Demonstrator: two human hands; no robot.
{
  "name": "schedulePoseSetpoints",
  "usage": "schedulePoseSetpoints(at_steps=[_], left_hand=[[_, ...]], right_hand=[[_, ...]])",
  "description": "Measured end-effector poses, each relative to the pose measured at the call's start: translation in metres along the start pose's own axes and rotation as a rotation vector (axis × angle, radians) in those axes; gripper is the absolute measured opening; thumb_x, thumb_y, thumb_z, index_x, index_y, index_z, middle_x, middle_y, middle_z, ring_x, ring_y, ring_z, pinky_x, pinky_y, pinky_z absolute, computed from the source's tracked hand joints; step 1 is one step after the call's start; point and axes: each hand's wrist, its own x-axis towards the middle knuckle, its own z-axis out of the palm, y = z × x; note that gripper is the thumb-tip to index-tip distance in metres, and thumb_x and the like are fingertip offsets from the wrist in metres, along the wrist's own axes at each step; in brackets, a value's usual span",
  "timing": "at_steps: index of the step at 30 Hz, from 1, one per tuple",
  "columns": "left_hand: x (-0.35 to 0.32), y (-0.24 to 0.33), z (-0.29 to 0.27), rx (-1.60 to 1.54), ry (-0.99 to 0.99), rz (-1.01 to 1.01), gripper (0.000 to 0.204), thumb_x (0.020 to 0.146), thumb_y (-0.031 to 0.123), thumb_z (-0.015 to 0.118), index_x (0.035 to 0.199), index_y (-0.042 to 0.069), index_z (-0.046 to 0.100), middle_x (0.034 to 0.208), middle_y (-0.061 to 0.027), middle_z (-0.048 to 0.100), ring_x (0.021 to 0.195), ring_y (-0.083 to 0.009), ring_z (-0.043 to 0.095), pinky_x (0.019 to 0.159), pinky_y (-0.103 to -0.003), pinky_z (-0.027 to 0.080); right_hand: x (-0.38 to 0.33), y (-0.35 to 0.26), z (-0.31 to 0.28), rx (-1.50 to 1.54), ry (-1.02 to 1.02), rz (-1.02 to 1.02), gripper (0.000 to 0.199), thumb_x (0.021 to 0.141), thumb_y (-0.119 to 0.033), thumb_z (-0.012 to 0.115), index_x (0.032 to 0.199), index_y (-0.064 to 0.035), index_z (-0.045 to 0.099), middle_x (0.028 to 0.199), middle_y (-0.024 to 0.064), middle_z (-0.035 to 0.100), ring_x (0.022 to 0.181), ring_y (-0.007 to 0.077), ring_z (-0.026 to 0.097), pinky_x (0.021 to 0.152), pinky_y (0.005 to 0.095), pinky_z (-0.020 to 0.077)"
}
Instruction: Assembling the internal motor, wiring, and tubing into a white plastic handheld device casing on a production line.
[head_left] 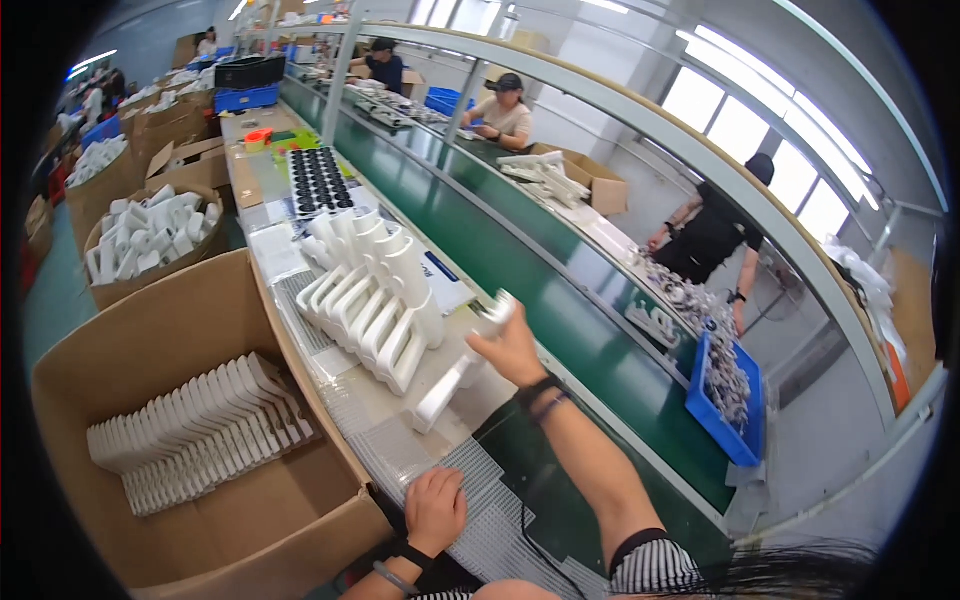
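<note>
My right hand [512,350] grips a white curved plastic housing [446,396] above the bench, its top end showing past my fingers and its long end pointing toward me. To the left of it, a row of similar white housings with looped handles [372,310] stands packed together on the bench. My left hand [435,508] rests, fingers loosely bent, on a grey gridded mat [490,490] at the near edge, holding nothing. At the left, an open cardboard box [300,490] contains neatly nested rows of white plastic parts [200,425].
Beyond the bench runs a green conveyor belt [520,285] under a metal frame. Black round parts [320,180] sit farther up the bench. A blue bin [750,400] of small parts is at the right. Several co-workers work across the belt. A carton of white parts [150,235] stands left.
</note>
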Motion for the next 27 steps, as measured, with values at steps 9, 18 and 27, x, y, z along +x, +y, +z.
schedulePoseSetpoints(at_steps=[9, 18, 27], left_hand=[[-0.014, 0.038, -0.03, 0.011, -0.162, 0.098, 0.066, 0.081, 0.041, 0.079, 0.13, 0.004, 0.055, 0.132, -0.0183, 0.056, 0.124, -0.036, 0.049, 0.104, -0.05, 0.037], [-0.073, 0.093, 0.02, -0.343, -0.847, 0.793, 0.04, 0.081, 0.028, 0.078, 0.119, 0.019, 0.068, 0.121, -0.0092, 0.061, 0.12, -0.0354, 0.056, 0.098, -0.049, 0.048], [-0.084, 0.155, 0.043, -0.26, -0.916, 0.85, 0.044, 0.073, -0.002, 0.075, 0.116, 0.007, 0.067, 0.12, -0.0152, 0.059, 0.125, -0.0419, 0.049, 0.104, -0.052, 0.041]], right_hand=[[-0.333, -0.078, -0.208, 0.95, 0.521, 0.874, 0.077, 0.085, 0.015, 0.065, 0.148, -0.0146, 0.032, 0.132, 0.0146, 0.057, 0.122, 0.0321, 0.06, 0.101, 0.0496, 0.0551], [-0.469, -0.18, -0.198, 0.852, 0.508, 1.205, 0.053, 0.101, -0.013, 0.061, 0.145, 0.0047, 0.038, 0.141, 0.0184, 0.052, 0.129, 0.0302, 0.056, 0.099, 0.0517, 0.0547], [-0.609, -0.283, -0.178, -0.006, 0.402, 0.998, 0.038, 0.099, -0.025, 0.061, 0.125, 0.0031, 0.06, 0.115, 0.0195, 0.069, 0.102, 0.03, 0.069, 0.086, 0.0377, 0.0548]])
